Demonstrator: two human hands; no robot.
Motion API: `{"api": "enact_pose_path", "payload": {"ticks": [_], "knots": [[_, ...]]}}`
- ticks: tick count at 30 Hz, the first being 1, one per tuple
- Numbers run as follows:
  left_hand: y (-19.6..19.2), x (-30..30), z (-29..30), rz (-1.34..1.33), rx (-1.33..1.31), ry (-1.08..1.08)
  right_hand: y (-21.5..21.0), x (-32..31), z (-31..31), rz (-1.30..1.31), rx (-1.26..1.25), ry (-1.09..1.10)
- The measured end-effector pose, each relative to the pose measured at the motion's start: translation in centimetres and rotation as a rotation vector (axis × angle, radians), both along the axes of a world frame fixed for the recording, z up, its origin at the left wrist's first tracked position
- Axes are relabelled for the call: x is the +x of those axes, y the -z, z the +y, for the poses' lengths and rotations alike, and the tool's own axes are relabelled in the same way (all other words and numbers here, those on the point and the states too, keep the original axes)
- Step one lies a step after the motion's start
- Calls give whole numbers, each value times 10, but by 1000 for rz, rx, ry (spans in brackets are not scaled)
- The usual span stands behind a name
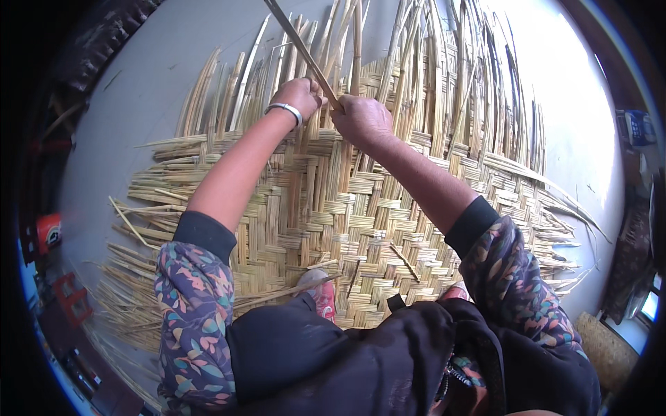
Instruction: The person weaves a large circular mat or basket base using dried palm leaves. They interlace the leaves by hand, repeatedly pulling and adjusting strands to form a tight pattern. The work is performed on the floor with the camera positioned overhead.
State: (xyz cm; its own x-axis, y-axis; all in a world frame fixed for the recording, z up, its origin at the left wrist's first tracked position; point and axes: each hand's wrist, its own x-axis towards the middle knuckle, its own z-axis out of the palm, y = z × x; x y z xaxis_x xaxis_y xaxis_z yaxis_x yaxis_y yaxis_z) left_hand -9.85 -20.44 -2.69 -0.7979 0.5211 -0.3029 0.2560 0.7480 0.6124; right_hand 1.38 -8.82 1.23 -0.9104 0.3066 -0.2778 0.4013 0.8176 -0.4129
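Woven mat (374,208): dry, reedy plant stuff, ribbed, faintly glossy!
Far stalks (357,48): rougher now, woody-looking.
Bangle (283,106): smooth, silvery, metal-looking, and it shines!
Sleeves (198,326): matt printed cloth.
Floor (118,118): smooth, glaring at far right.

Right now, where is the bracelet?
In the head view's upper half, left of centre, the bracelet circles the left wrist, just behind the left hand.

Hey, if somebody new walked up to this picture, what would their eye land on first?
Probably the big woven mat filling the middle, its loose strip ends fanning out at the top and both sides. Next, near the top centre, the long strip slanting up and left from the person's right grip. Then the bright flower-patterned sleeves at lower left and lower right.
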Motion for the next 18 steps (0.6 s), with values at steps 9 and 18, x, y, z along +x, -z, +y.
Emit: {"api": "enact_pose_path", "payload": {"ticks": [9, 18], "knots": [[-1, -9, 9, -226, -23, -201, 1, 5, 3, 55, -40, 24], [10, -15, 15, 60, -168, -16, -6, 10, 4, 73, -92, 6]]}}
